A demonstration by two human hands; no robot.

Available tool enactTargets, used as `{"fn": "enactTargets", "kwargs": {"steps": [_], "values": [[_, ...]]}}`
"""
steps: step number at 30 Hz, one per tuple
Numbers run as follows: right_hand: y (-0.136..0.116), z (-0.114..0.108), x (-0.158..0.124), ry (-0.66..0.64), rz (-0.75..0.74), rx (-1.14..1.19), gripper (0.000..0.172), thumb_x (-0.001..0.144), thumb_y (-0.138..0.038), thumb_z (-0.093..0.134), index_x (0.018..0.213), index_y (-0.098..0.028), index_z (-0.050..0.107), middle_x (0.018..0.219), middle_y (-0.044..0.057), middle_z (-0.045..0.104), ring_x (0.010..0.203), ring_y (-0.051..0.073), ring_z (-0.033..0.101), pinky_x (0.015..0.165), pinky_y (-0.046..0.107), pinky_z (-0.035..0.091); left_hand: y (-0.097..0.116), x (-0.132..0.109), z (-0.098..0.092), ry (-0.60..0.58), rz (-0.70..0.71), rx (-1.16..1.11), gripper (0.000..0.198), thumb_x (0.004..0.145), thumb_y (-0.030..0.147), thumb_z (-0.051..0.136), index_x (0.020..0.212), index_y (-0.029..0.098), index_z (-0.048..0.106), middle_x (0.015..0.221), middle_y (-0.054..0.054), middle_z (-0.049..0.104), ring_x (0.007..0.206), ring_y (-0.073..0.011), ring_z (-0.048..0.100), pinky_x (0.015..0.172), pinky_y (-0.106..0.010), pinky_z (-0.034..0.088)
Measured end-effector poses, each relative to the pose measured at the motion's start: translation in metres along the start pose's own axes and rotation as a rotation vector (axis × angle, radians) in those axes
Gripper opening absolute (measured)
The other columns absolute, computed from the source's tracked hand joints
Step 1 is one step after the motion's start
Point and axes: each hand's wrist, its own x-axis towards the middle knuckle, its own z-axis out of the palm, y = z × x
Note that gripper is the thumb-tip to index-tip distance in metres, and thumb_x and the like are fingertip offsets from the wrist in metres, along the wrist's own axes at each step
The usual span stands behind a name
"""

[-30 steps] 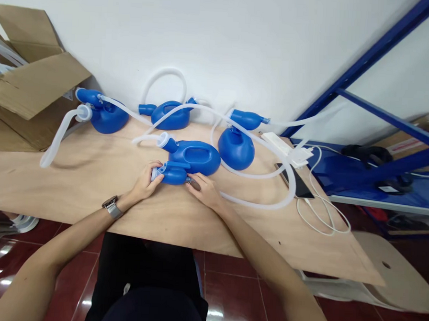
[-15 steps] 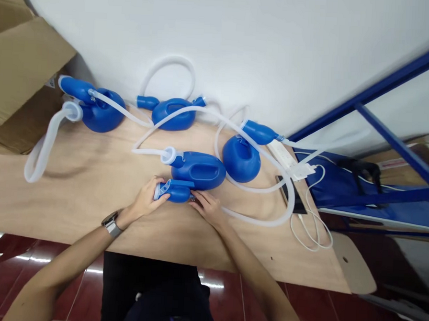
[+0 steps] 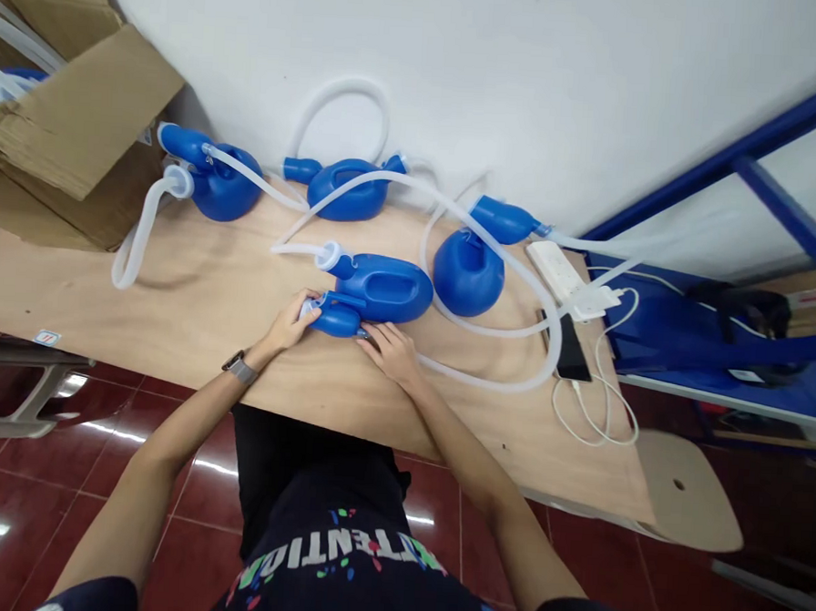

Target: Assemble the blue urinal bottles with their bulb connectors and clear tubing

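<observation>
A blue plastic urinal funnel (image 3: 339,318) lies on the wooden table, its pale wide end to the left. My left hand (image 3: 289,321) is closed round that wide end, thumb on top. At the narrow end, the fingers of my right hand (image 3: 390,350) close on the joint with a clear tube (image 3: 476,377); the grip is partly hidden. The tube runs out from behind this hand and loops right. Just beyond the funnel, a blue urinal bottle (image 3: 387,286) lies on its side, a white-capped tube end (image 3: 329,254) at its neck.
More blue bottles with funnels and tubes stand behind, at left (image 3: 227,182), centre (image 3: 349,191) and right (image 3: 470,274). An open cardboard box (image 3: 81,133) is at far left. A power strip (image 3: 566,277), phone (image 3: 571,346) and white cables lie right, beside a blue metal frame (image 3: 789,211).
The view has shifted, showing more of the box and my shirt. Both hands keep their hold on the funnel, and the bottles have stayed in place.
</observation>
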Motion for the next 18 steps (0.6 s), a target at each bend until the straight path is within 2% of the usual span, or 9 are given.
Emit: {"fn": "enactTargets", "kwargs": {"steps": [9,18], "values": [[-0.0044,-0.0068,0.0073,-0.083,-0.018,0.020,0.041,0.116,-0.044,0.054,0.140,-0.019,0.076,0.127,0.013,0.082,0.115,0.028,0.072,0.098,0.039,0.060,-0.0002,0.0031,0.0003,0.160,-0.017,0.158,0.049,0.098,0.067,0.057,0.109,0.021,0.069,0.114,-0.012,0.074,0.108,-0.0305,0.068,0.106,-0.047,0.052],[-0.0074,-0.0099,0.0072,-0.123,-0.031,0.027,0.045,0.117,-0.043,0.051,0.143,-0.015,0.073,0.127,0.014,0.081,0.118,0.030,0.069,0.101,0.042,0.057,0.0042,0.0072,-0.0006,0.161,-0.075,0.160,0.047,0.095,0.067,0.063,0.106,0.022,0.071,0.113,-0.010,0.076,0.107,-0.0296,0.068,0.106,-0.045,0.052]]}}
